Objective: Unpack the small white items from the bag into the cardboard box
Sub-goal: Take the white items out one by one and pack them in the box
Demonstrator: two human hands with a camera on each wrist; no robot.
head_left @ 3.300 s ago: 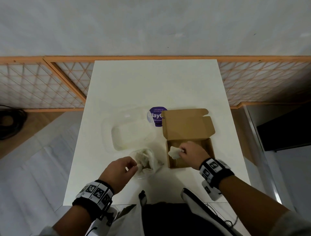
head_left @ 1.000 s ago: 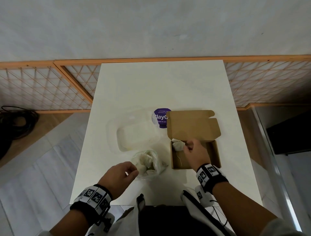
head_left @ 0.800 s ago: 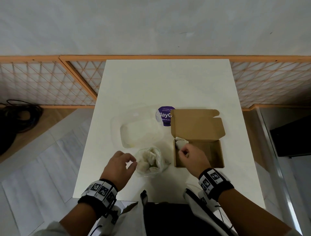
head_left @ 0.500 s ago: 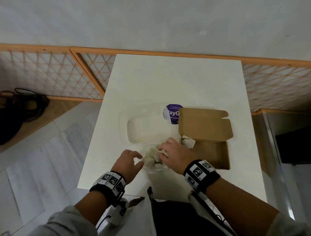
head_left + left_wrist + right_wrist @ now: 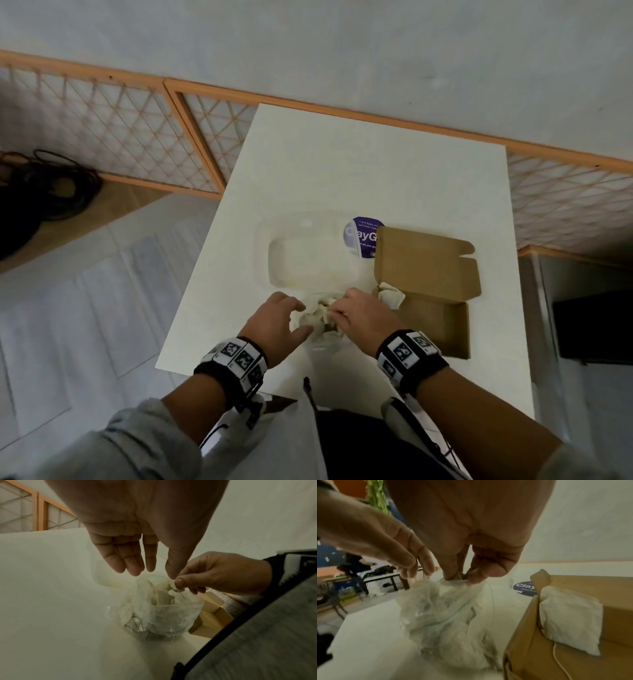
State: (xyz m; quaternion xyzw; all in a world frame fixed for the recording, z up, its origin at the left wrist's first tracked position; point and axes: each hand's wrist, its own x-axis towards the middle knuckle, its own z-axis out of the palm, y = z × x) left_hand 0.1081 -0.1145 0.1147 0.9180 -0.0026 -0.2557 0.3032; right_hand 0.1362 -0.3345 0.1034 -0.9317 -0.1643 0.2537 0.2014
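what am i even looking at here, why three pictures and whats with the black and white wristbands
No machine here: a person works with bare hands, wearing three cameras. The wide picture comes from a head camera looking down; the other two come from cameras strapped on the patterned wristbands, looking along each hand. On the white table lie a clear plastic bag of small white sachets, an open cardboard box with one white sachet already leaning inside, and a clear tub with a purple label. The right hand pinches another sachet at the bag's mouth. The left hand hovers open beside the bag.
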